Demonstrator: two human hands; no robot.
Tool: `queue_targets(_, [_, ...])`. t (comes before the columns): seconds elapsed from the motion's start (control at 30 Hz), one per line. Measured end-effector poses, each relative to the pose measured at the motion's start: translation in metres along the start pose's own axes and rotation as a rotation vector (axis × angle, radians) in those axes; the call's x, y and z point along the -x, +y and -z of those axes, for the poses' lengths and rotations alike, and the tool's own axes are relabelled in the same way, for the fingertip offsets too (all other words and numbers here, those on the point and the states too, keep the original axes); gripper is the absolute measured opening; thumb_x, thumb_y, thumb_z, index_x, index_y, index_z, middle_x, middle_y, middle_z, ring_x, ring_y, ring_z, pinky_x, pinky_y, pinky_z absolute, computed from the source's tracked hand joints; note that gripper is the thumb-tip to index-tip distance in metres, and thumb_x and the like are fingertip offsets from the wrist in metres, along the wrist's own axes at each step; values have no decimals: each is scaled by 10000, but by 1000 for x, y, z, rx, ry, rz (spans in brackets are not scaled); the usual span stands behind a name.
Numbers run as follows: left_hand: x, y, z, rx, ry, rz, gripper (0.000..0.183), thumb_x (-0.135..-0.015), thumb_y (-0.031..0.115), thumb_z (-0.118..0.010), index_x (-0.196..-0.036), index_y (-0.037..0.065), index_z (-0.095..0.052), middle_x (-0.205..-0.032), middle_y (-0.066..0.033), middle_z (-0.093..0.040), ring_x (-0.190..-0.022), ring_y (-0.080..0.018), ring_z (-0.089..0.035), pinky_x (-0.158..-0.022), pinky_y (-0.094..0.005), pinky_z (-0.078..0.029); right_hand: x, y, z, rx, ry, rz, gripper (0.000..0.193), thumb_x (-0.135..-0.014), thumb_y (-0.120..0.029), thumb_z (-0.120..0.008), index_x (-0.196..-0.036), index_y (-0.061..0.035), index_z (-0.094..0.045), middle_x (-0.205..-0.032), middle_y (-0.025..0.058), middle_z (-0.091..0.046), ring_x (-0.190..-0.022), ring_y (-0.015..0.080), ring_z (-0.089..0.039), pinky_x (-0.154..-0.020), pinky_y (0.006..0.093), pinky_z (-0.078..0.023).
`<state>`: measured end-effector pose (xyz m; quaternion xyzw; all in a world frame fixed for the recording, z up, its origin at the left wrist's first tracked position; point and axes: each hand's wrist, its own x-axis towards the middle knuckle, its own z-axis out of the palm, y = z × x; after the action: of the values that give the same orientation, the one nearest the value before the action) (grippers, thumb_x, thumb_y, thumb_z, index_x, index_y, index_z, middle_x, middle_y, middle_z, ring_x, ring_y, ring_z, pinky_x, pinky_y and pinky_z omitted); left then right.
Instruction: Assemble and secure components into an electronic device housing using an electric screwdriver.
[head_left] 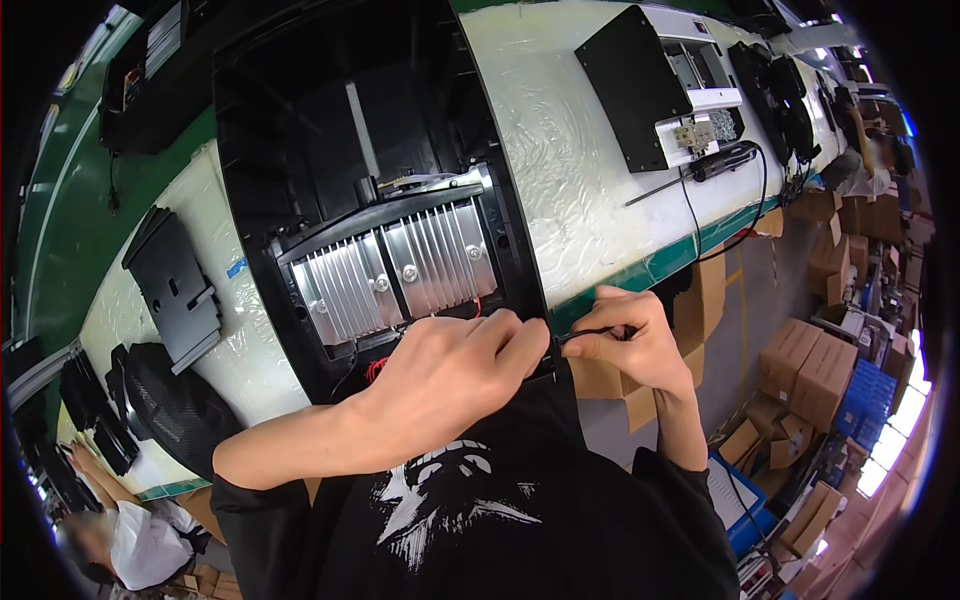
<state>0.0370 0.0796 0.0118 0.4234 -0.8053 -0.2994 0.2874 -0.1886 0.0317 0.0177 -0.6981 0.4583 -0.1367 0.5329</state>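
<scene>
A large black plastic housing [290, 90] lies before me with two finned silver heat sinks, the left one [345, 290] and the right one [437, 255], screwed side by side into its near part. Just off the housing's near right corner, my right hand [640, 345] pinches a thin black cable [597, 331] between thumb and fingers. My left hand [450, 365] reaches across the near edge with curled fingers, close to the cable's end; its fingertips are hidden, so what they grip is unclear. Red wires [376, 369] show beside the left wrist.
On the bench [550, 110] to the right lie a black electric screwdriver [725, 160] with a long bit and a white bracket assembly [700, 97] with a black panel. A black cover plate [175, 290] lies left. Cardboard boxes [808, 370] stand on the floor. Other people work at both sides.
</scene>
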Motion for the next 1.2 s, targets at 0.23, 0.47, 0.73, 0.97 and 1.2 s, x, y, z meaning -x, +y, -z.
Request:
queue_targets(0.23, [-10, 4, 2, -2, -57, 50, 152, -706, -13, -595, -739, 29, -453, -632, -54, -510, -523, -214, -561, -434, -317, -422, -5, 16, 0, -236, -116, -322, 134, -712, -89, -737, -760, 28, -692, -639, 45, -625, -542, 57, -472, -480, 224, -325])
queue_targets(0.47, [3, 3, 7, -210, -172, 75, 120, -771, 104, -573, -807, 56, -468, -675, -63, -541, -631, -223, -609, -527, -318, -472, -14, 30, -13, -482, -191, -410, 118, -740, -58, -687, -696, 7, -600, -623, -11, -566, -596, 59, -511, -539, 205, -376])
queue_targets(0.73, [86, -71, 95, -412, 902, 492, 266, -735, 34, -671, -988, 18, -591, -1008, -90, -623, -867, -194, -586, -764, -273, -452, 11, 67, -40, -581, 153, 28, 416, -822, -294, -619, -1014, 66, -538, -856, 63, -573, -752, 116, -530, -687, 230, -419])
queue_targets(0.97, [197, -172, 92, -666, 764, 1219, 934, -581, 476, -779, -1333, 116, -358, -1358, -300, -269, -1233, -432, -305, -1023, -482, -256, -24, 28, -25, -340, 249, 70, 321, -889, -222, -522, -1052, 54, -542, -1005, 143, -618, -830, 165, -609, -717, 257, -449])
queue_targets(1.2, [142, -110, 116, -241, 1006, 886, 897, -604, 366, -747, -1358, 109, -334, -1353, -281, -312, -1231, -405, -341, -1027, -449, -280, -44, -44, -36, 149, 434, 469, 279, -842, -119, -582, -1058, 56, -558, -1082, 149, -606, -959, 219, -606, -877, 323, -440])
